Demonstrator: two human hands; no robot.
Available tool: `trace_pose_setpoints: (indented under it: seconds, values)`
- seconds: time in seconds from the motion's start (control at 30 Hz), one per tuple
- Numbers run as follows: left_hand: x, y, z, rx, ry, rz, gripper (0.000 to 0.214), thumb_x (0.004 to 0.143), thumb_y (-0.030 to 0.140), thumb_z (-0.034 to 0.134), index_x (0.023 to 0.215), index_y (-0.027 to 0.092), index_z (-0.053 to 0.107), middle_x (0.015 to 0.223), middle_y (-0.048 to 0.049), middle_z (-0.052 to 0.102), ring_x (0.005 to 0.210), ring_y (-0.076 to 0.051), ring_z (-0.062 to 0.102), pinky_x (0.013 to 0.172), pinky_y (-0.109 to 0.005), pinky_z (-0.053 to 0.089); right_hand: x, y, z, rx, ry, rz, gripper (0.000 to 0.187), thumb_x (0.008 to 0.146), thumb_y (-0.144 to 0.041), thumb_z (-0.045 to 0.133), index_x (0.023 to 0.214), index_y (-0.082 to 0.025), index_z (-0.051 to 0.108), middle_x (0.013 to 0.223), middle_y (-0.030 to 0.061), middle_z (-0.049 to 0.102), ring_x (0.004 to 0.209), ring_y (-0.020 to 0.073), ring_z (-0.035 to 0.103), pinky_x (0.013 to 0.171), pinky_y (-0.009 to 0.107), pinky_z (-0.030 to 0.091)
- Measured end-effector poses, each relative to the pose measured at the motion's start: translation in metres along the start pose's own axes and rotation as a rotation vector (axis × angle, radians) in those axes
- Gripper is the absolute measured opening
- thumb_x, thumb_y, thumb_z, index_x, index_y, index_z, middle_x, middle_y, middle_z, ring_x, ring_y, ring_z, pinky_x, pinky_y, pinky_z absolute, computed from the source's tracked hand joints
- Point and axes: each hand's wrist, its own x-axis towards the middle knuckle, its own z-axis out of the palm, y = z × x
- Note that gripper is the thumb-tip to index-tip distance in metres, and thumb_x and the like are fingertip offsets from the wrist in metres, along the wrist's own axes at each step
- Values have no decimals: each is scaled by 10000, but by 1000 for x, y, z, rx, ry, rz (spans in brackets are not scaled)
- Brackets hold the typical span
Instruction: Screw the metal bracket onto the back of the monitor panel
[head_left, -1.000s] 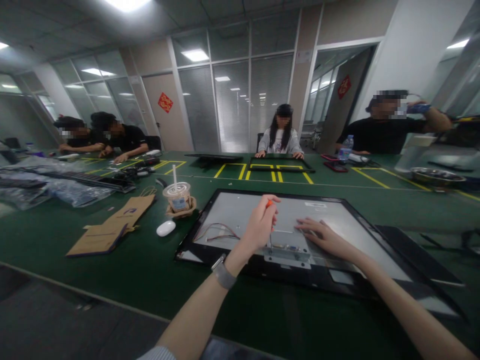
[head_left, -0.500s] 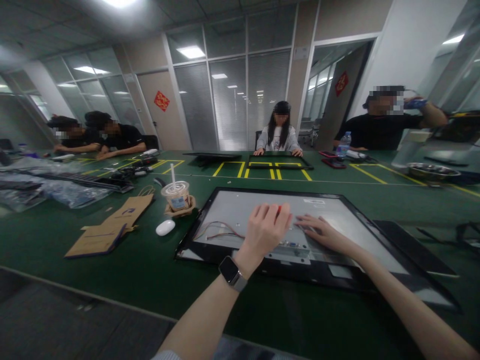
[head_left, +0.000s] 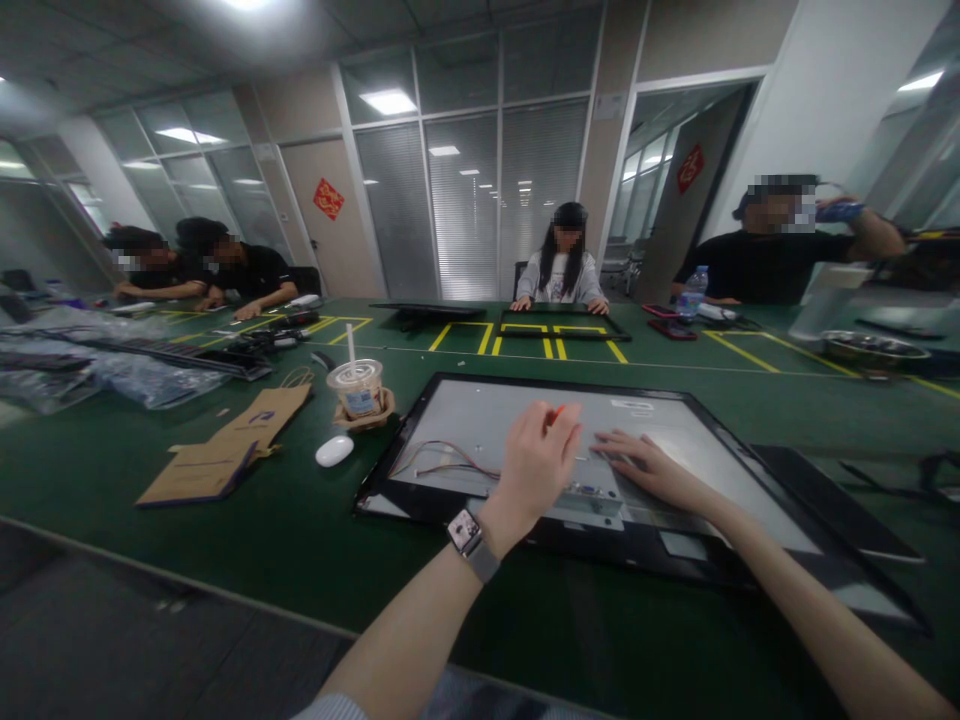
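Observation:
A large monitor panel (head_left: 480, 420) lies back side up on the green table, framed in black, with loose coloured wires (head_left: 442, 462) at its left. My left hand (head_left: 536, 462), a watch on its wrist, is closed around an orange-handled screwdriver (head_left: 556, 412) held upright over a small metal connector bracket (head_left: 592, 497) near the panel's front edge. My right hand (head_left: 637, 465) lies flat with fingers spread on the panel just right of the bracket.
A lidded drink cup with a straw (head_left: 358, 386), a white mouse (head_left: 334, 451) and a flattened paper bag (head_left: 225, 445) lie left of the panel. Plastic-wrapped parts (head_left: 142, 378) sit far left. Several people sit across the table with frames and phones.
My left hand has turned on the screwdriver, its wrist rolling so the watch face now shows. My right hand stays flat on the panel.

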Motion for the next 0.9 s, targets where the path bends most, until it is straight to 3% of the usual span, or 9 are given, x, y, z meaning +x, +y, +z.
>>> trace_pose_setpoints:
  seconds: [0.2,0.33,0.5,0.63,0.8,0.9]
  values:
    - [3,4,-8,-263,-5,-54,346,947,160,338,1263,159,479,1128,-126,555,1038,-198,547,899,-355,487,-1,-4,-2,8,6,7,466,894,-533,375,1271,-331,561,1449,24,440,1379,293,276,1111,592,96]
    - [4,6,-5,-372,69,-93,347,944,157,371,1267,174,496,1067,-99,558,951,-165,560,845,-324,500,-1,-2,0,7,10,2,466,896,-531,372,1268,-328,565,1449,28,439,1379,293,275,1112,594,91]
    - [3,6,-2,-306,127,-120,242,893,252,528,1115,194,606,946,-58,498,839,-143,532,778,-296,498,1,3,3,-8,13,-8,457,896,-531,374,1262,-339,569,1445,25,445,1376,293,282,1108,602,100]
    - [3,7,-7,-209,65,-19,259,903,264,490,1116,157,590,982,-87,512,891,-162,544,803,-305,500,1,6,4,-25,23,-18,452,895,-523,378,1262,-341,569,1444,21,446,1369,293,296,1108,600,112]
    - [6,8,-13,10,-41,189,357,901,147,377,1228,80,505,1111,-153,582,1030,-229,551,894,-379,468,1,8,5,-31,28,-24,451,895,-511,377,1263,-334,567,1442,25,447,1369,291,295,1106,601,115]
    - [6,10,-13,-51,-67,186,367,905,135,375,1251,88,488,1106,-143,593,1028,-225,553,901,-382,464,1,8,6,-34,30,-18,441,893,-504,381,1255,-341,571,1445,22,442,1368,292,297,1103,606,116]
